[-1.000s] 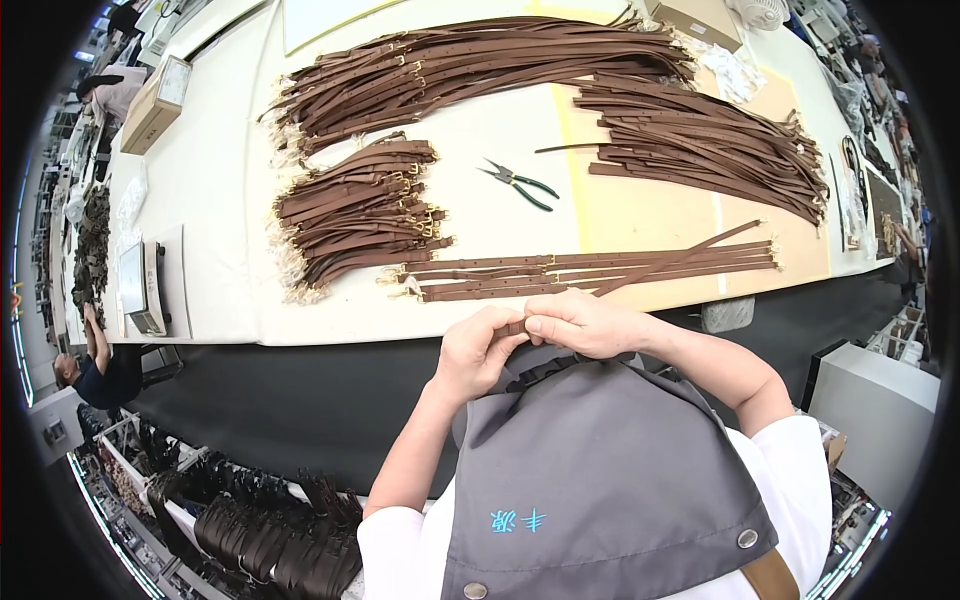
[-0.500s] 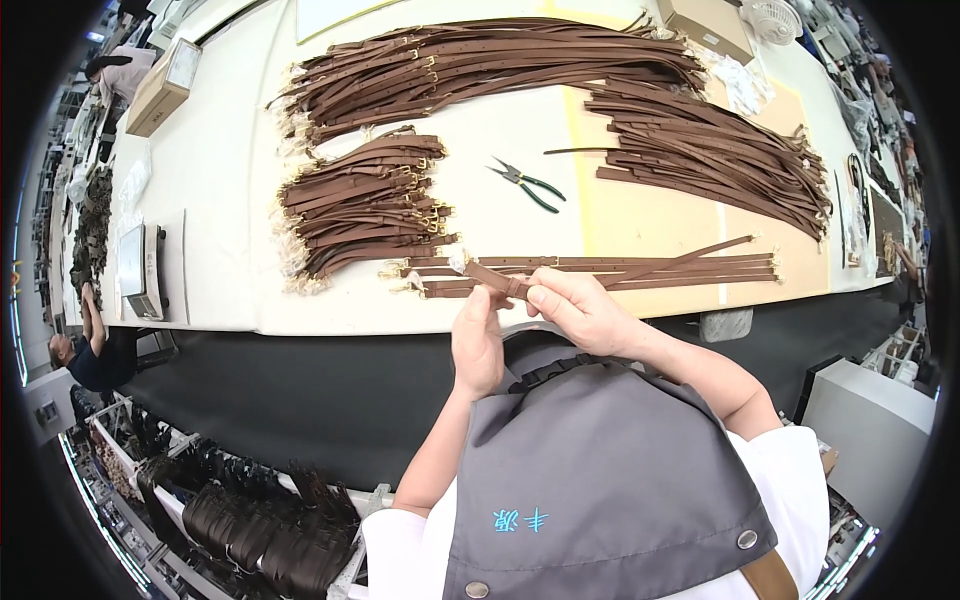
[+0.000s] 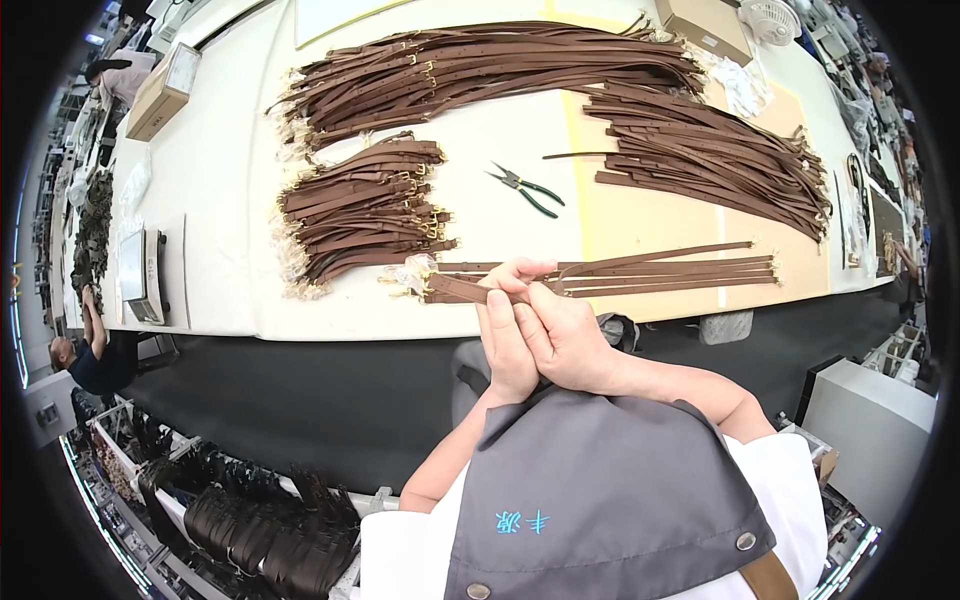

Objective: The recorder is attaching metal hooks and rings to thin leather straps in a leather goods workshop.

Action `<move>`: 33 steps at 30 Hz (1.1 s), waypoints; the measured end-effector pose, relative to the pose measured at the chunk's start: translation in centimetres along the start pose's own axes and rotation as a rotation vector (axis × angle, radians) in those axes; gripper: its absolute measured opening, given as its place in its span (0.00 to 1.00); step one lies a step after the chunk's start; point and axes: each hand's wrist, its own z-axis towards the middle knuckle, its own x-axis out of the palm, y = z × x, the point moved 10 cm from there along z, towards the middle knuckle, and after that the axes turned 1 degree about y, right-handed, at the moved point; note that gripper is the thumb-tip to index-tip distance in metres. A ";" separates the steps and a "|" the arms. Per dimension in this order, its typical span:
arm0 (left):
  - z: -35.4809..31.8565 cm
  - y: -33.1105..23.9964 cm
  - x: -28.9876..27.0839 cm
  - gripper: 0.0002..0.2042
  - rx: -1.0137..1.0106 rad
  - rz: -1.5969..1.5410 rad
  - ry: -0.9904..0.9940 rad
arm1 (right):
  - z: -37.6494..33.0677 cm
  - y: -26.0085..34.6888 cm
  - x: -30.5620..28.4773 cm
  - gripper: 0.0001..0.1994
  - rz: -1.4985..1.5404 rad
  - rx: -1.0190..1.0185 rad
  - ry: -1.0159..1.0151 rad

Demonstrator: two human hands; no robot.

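Note:
At the near edge of the table, my left hand (image 3: 509, 345) and my right hand (image 3: 568, 340) are pressed together, fingers closed around a brown leather strap (image 3: 462, 290). Part of this strap shows to the left of my fingers; the stretch inside my grip is hidden. Just beyond my hands lie several long brown straps (image 3: 680, 272), side by side, with gold-coloured metal ends. Clear plastic wrap (image 3: 415, 270) covers fittings at their left end. Green-handled pliers (image 3: 527, 190) rest farther off on the table, jaws apart.
A bundle of short buckled straps (image 3: 365, 205) lies to the left. Long straps (image 3: 490, 75) are heaped at the back, and another pile (image 3: 715, 165) spreads to the right. Cardboard boxes (image 3: 163, 93) and a white fan (image 3: 770, 20) stand farther out. A person (image 3: 100, 355) sits at far left.
My hands have drawn together, and my left hand has shifted right against my right one. The held strap now shows lower, between the left fingers and the strap row.

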 end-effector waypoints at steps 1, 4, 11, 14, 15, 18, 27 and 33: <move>-0.1 0.1 -0.2 0.16 0.005 -0.047 -0.005 | 0.0 0.5 0.0 0.09 -0.035 -0.052 -0.006; -0.4 0.4 -0.2 0.14 -0.040 -0.131 0.019 | 0.1 0.4 0.0 0.08 -0.028 -0.054 -0.001; -0.2 -0.1 -0.2 0.13 -0.038 -0.138 0.084 | 0.6 0.3 -0.1 0.06 0.118 -0.003 -0.033; -0.4 1.6 -0.9 0.19 -0.303 -0.217 -0.030 | 0.6 1.3 0.7 0.06 0.052 -0.154 -0.009; -0.4 1.4 -0.8 0.19 -0.304 -0.218 -0.032 | 0.6 1.3 0.8 0.06 0.052 -0.152 -0.007; 0.1 0.7 -1.4 0.20 -0.295 -0.189 -0.075 | 1.4 1.4 0.9 0.06 0.071 -0.090 0.003; -0.1 0.3 -2.7 0.17 -0.173 -0.162 -0.053 | 1.2 0.9 2.2 0.10 0.043 -0.006 0.006; 0.2 -0.3 -3.4 0.18 -0.136 -0.049 -0.040 | 2.0 1.2 2.4 0.11 -0.008 -0.015 -0.055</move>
